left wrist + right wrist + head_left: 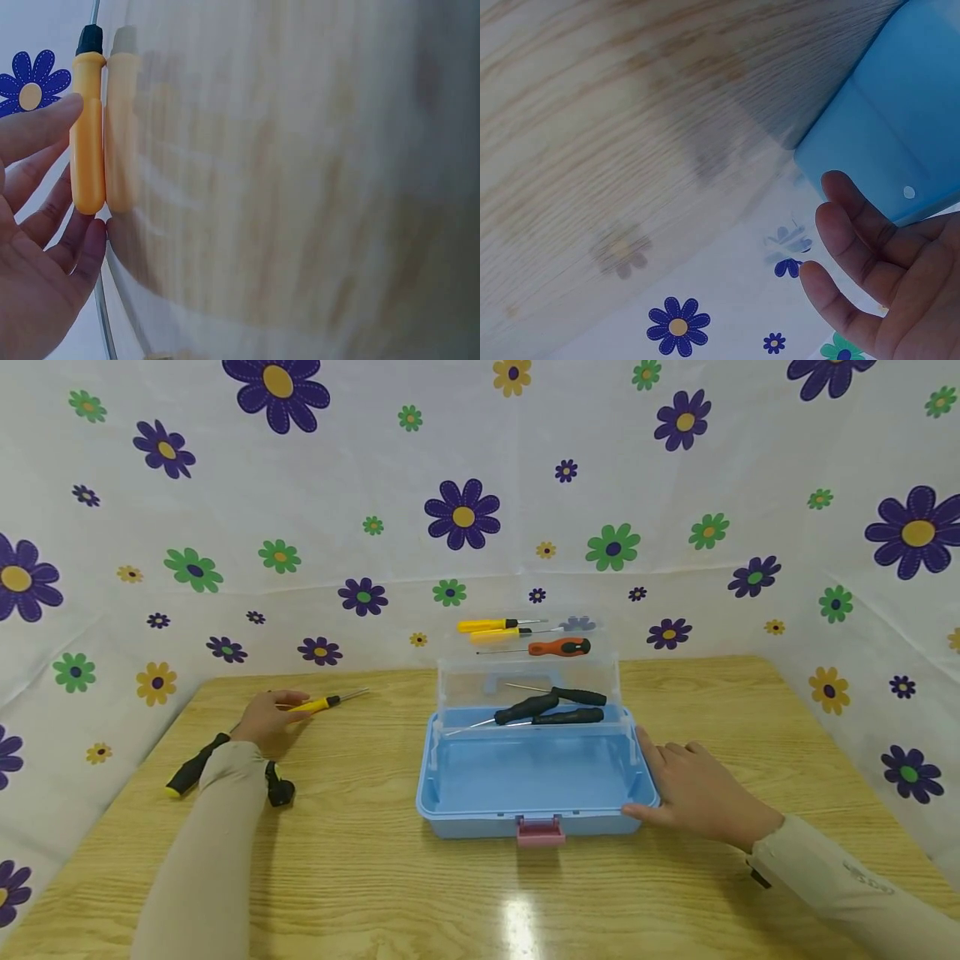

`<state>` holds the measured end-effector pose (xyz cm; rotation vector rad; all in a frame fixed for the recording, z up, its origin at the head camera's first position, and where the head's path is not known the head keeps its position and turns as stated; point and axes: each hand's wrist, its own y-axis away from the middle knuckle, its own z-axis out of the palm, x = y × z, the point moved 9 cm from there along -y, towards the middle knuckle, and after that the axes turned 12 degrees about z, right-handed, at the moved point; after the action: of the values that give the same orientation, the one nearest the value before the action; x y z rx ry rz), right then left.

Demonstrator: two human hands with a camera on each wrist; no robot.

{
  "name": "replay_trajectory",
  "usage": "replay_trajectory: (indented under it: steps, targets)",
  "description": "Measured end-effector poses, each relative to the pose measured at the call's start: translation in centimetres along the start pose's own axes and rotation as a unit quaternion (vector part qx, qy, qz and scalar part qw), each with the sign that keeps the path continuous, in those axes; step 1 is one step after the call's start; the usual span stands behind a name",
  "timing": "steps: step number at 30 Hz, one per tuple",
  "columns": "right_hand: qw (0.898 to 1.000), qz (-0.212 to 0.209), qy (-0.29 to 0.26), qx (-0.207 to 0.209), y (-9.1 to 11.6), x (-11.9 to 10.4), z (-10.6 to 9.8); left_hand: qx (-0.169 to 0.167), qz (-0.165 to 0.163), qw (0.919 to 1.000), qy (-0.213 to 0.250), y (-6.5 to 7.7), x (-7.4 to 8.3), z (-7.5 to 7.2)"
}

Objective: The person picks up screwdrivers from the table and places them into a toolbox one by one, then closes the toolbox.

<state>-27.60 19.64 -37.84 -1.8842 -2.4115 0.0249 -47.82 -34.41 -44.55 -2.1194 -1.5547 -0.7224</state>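
Note:
A yellow screwdriver with a black collar lies on the left of the table, its shaft pointing right. My left hand holds it by the handle; the left wrist view shows thumb and fingers about the yellow handle, close above the tabletop. Beside the left forearm is a larger black screwdriver with a yellow end. My right hand rests on the right side of an opened light blue toolbox, thumb on the front rim. In the right wrist view, several fingers hang loosely bent beside its blue wall.
In the toolbox's clear tray lie several black screwdrivers. Behind them, in the raised transparent lid, are two yellow screwdrivers and an orange-and-black one. A pink latch hangs at the front. Flowered cloth surrounds the wooden table.

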Motion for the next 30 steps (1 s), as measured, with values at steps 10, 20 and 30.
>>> replay_trajectory:
  steps: [10, 20, 30]
  targets:
    - [1.000, -0.005, 0.006, 0.008, -0.02, -0.04, -0.06, -0.005, -0.012, 0.9999, -0.006, 0.57, 0.33, -0.09]
    - [1.000, 0.006, -0.005, -0.012, -0.07, -0.01, 0.10, -0.006, -0.013, 0.9999, -0.010, 0.83, 0.54, 0.01]
    - [1.000, 0.000, 0.002, -0.004, -0.03, -0.01, 0.08, -0.004, -0.007, 0.9998, -0.016, 0.88, 0.67, -0.05]
